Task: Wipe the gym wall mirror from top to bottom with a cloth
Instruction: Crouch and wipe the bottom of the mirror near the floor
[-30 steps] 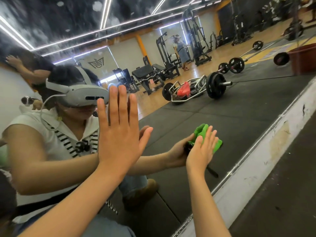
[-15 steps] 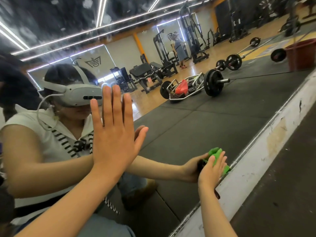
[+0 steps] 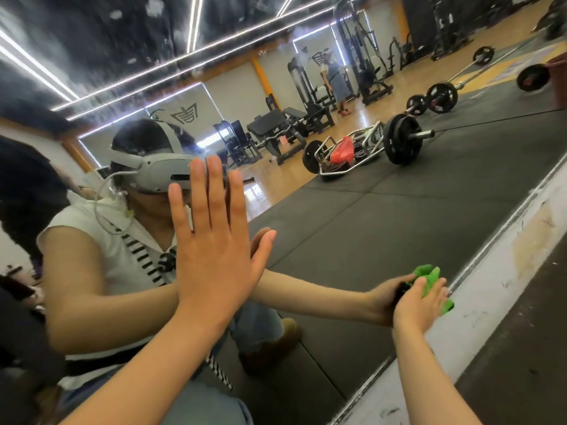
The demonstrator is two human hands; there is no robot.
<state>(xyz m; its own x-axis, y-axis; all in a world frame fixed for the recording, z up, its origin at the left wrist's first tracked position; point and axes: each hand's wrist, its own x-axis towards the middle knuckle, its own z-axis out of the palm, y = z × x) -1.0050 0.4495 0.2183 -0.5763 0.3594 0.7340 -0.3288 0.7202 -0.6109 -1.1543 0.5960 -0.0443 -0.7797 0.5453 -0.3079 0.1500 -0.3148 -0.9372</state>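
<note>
The green cloth (image 3: 427, 276) is pressed against the mirror (image 3: 383, 228) at the very bottom of the glass, just beside the metal trim (image 3: 497, 237) that edges it. It is held there under the right hand (image 3: 418, 306), whose fingers are laid nearly straight and slightly spread over the bunched fabric rather than curled round it. Folds of the cloth are seen sticking out above the fingertips, and a small corner shows past the hand on the trim side.

The left hand (image 3: 214, 246) is set flat on the glass higher up and well apart from the right one, with the palm against the mirror, the fingers straight and close together and the thumb spread outward. Nothing is held in it. Each hand is met by its own reflection.

Below the trim a scuffed white wall strip (image 3: 509, 289) is seen, and beyond it the dark floor (image 3: 534, 357).

In the glass the person's reflection is shown crouched close, with a grey headset (image 3: 159, 174) worn and a white sleeveless top. Behind it, dark floor mats, a loaded barbell (image 3: 402, 139), a metal bar frame (image 3: 346, 161) with something red lying in it, benches and weight machines are reflected. A second person (image 3: 336, 84) is seen standing far back among the machines. Long ceiling light strips (image 3: 196, 23) are reflected across the top of the glass, where pale smudges are spotted.
</note>
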